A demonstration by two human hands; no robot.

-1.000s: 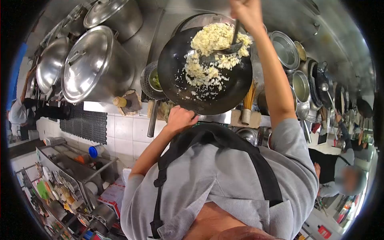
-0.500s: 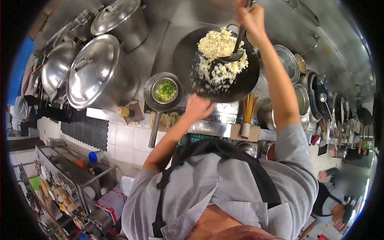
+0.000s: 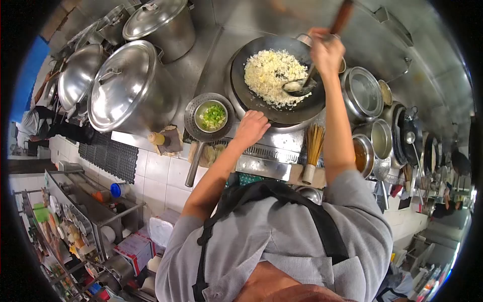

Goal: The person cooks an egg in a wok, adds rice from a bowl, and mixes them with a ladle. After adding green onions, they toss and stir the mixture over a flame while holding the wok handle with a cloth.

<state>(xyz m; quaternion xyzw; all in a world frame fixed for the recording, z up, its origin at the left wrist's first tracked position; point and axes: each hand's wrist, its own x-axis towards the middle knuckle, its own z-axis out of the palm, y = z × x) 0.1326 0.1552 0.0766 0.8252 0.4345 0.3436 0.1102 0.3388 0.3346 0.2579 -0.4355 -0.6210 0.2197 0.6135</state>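
Observation:
A large dark wok sits on the stove, with white and yellow fried rice spread in it. My right hand is closed around the handle of a ladle, whose bowl rests in the rice at the right. At the wok's near rim, my left hand has its fingers wrapped over the edge or its handle. Left of that hand, a perforated strainer holds a small bowl of chopped green onion.
Big lidded steel pots stand at the left. A bamboo brush lies near the stove's front edge. Several metal bowls and pots are at the right. A person stands at the far left, another at the lower right.
The rice has settled into one broad mass in the wok. My right hand has moved down and slightly right, and the ladle handle now tilts rightward. My left hand has closed at the rim.

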